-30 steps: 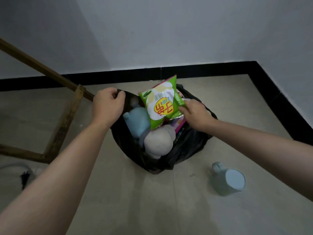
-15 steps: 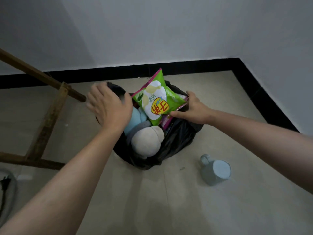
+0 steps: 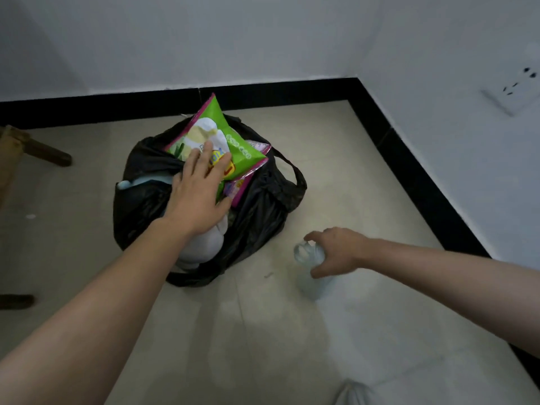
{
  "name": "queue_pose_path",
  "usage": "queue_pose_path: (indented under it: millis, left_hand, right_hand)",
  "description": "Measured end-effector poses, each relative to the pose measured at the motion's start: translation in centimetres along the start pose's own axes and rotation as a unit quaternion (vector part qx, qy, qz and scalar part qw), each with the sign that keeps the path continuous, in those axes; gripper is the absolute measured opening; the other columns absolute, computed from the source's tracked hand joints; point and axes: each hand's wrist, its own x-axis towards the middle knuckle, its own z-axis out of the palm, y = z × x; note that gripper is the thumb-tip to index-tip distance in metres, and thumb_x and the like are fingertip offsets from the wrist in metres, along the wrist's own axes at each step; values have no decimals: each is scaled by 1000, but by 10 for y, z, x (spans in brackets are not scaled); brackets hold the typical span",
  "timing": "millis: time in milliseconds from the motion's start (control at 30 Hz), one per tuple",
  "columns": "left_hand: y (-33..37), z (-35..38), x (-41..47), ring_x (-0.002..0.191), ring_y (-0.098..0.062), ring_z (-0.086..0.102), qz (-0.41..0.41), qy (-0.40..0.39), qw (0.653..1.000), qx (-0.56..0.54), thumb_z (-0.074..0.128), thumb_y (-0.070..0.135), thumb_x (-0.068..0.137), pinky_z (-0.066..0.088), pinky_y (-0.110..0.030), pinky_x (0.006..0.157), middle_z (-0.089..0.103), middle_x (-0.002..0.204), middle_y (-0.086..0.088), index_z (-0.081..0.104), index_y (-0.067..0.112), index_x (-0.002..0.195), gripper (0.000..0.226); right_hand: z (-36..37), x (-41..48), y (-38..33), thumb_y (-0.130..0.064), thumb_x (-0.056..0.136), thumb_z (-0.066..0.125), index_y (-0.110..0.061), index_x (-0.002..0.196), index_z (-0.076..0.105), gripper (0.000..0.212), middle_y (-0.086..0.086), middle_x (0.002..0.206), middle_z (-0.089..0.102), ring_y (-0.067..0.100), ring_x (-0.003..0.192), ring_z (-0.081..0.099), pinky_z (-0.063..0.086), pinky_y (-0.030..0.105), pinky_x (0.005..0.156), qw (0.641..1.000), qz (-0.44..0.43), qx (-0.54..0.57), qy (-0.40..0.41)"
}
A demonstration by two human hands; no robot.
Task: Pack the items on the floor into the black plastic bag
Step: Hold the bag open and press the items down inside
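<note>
The left hand (image 3: 198, 197) lies flat, fingers straight, pressing the chips (image 3: 233, 141) onto the full bag (image 3: 263, 206). The right hand (image 3: 339, 252) curls round the mug (image 3: 309, 285), on the floor near the bag. Best grip the mug firmly and push the chips aside to open a gap.

Black bag (image 3: 257, 211), green packet (image 3: 233, 141), pale-blue cup (image 3: 309, 276)
</note>
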Motion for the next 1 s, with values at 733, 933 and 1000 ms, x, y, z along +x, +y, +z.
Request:
queue_pose_path:
  millis: [733, 933, 1000]
  left_hand:
    - [-75, -102, -32, 49, -13, 41, -346, 262, 781, -449, 58, 15, 83, 34, -23, 47, 44, 56, -8, 63, 3, 79, 14]
    - [-61, -105, -29, 59, -12, 48, -259, 255, 811, -458, 61, 20, 92, 43, -25, 59, 51, 59, -1, 59, 11, 68, 25]
    - [-60, -102, -29, 57, -10, 47, -235, 260, 819, -455, 61, 21, 93, 43, -25, 58, 51, 58, 0, 58, 14, 65, 30]
  right_hand:
    - [-111, 60, -166, -46, 73, 80, -18, 127, 46, 70, 2, 121, 45, 19, 111, 49, 47, 35, 91, 863, -207, 304, 346]
    - [-81, 77, -195, -50, 87, 61, -19, 144, 35, 70, 18, 137, 42, 34, 115, 51, 48, 45, 93, 846, -310, -55, 430]
    - [-79, 80, -200, -47, 93, 49, -19, 149, 32, 65, 18, 142, 42, 34, 121, 48, 42, 45, 97, 837, -316, -66, 441]
